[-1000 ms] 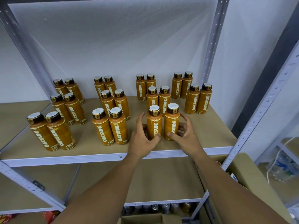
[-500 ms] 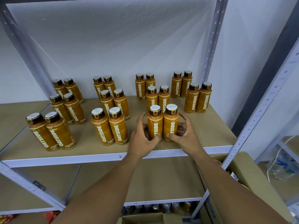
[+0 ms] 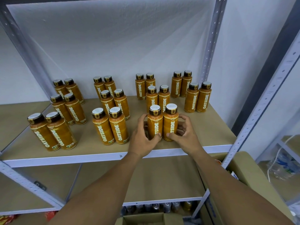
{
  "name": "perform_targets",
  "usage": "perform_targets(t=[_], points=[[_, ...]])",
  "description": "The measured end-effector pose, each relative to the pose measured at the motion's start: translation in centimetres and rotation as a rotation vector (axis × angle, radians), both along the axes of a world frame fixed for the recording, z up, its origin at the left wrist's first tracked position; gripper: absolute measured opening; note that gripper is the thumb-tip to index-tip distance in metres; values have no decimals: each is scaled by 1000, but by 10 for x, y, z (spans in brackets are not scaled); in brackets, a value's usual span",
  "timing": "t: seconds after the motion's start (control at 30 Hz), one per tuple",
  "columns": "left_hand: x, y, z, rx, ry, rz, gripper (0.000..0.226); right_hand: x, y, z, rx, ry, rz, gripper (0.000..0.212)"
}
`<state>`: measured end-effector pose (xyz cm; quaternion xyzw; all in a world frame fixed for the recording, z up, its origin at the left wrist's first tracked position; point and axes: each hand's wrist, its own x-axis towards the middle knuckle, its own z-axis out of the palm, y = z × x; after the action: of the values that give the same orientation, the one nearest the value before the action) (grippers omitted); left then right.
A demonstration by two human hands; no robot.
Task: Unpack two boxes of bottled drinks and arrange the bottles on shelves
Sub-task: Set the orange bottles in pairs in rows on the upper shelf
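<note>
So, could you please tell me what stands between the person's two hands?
The head view shows the front pair of bottles there, upright and side by side, gripped by the left hand and the right hand.

Glossy orange bottles (image 3: 155,127) on a matt brown shelf board (image 3: 84,150), grey metal frame (image 3: 211,38).

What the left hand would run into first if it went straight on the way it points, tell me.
The left hand grips the left bottle of the front pair; pushed straight on, that bottle would likely meet the pair standing behind it first, though the gap's depth is unclear.
</note>
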<state>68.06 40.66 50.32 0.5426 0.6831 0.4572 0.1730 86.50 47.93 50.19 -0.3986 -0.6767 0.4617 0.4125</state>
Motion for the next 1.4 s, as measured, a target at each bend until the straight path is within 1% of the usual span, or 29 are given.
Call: perform_targets(t=[0.17, 0.3, 0.37, 0.4, 0.5, 0.57, 0.6, 0.67, 0.77, 0.93, 1.03, 1.2, 1.3, 1.4], points=[[-1, 0, 3, -13, -14, -22, 92, -1, 0, 2, -16, 5, 10, 80], [-3, -4, 2, -19, -42, -57, 96, 3, -3, 6, -63, 12, 10, 89], [-3, -12, 0, -6, -61, -42, 101, 6, -13, 8, -65, 13, -38, 92], [-4, -17, -1, 7, -61, -21, 102, 7, -20, 8, -38, 9, -95, 91], [-5, -37, -4, 78, -3, 33, 95, 10, -46, 11, 120, -12, -341, 75], [-8, -54, 0, 138, 38, 23, 80, 6, -65, 18, 255, -42, -448, 58], [-11, -62, 3, 174, 58, 10, 70, 1, -74, 24, 320, -61, -463, 50], [-20, -79, 14, 252, 94, -19, 50, -14, -91, 37, 426, -89, -427, 35], [-49, -105, 35, 336, 116, -38, 33, -53, -116, 59, 467, -126, -311, 25], [-130, -149, 71, 370, 204, 5, 23, -137, -151, 89, 455, -190, -133, 24], [-185, -170, 87, 329, 250, 72, 23, -190, -164, 105, 445, -240, -37, 25], [-261, -190, 107, 217, 351, 120, 28, -265, -173, 121, 575, -359, 41, 32], [-298, -188, 110, 178, 491, 98, 34, -298, -168, 127, 632, -486, 92, 39], [-329, -181, 109, 129, 596, 78, 47, -322, -160, 128, 634, -612, 139, 51]])
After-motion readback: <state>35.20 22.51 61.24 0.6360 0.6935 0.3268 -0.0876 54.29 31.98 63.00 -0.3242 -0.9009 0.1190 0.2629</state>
